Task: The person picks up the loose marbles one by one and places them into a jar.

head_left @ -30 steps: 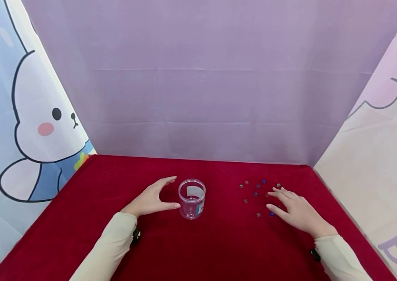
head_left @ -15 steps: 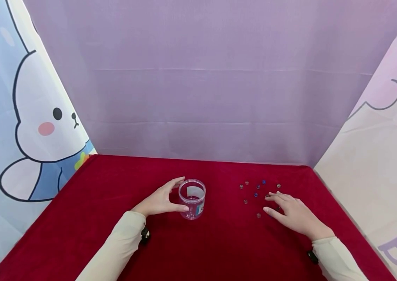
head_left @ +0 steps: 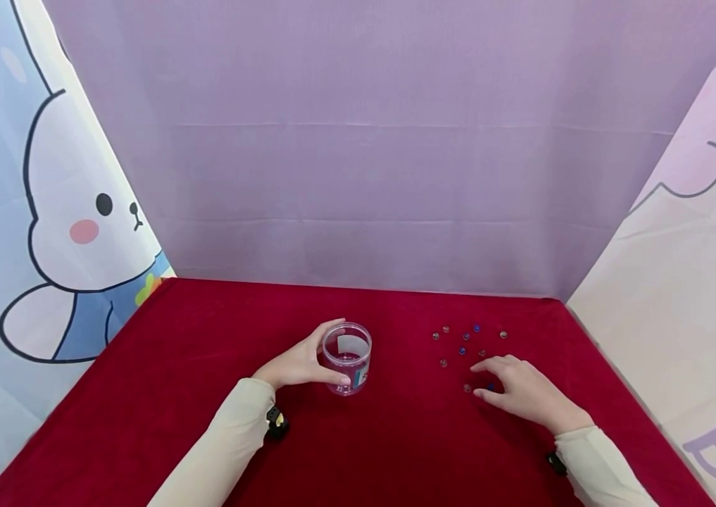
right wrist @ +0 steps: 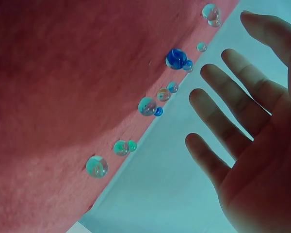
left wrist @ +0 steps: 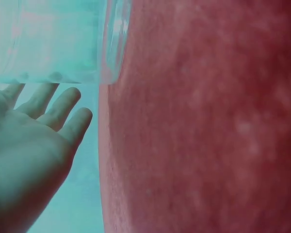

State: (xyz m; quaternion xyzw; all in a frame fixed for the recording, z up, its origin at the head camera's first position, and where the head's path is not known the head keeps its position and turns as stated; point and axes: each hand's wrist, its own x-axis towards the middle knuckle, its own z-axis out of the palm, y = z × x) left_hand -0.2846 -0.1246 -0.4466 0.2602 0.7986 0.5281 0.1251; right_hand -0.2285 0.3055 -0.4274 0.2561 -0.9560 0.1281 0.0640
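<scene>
While the left hand curls round the upright clear jar, the right hand, fingers parted, empty, hovers nearer the marbles, mostly leftward and forward.

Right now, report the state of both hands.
Left hand: around the clear jar; whether gripping, cannot be told.
Right hand: open, holding nothing.
</scene>
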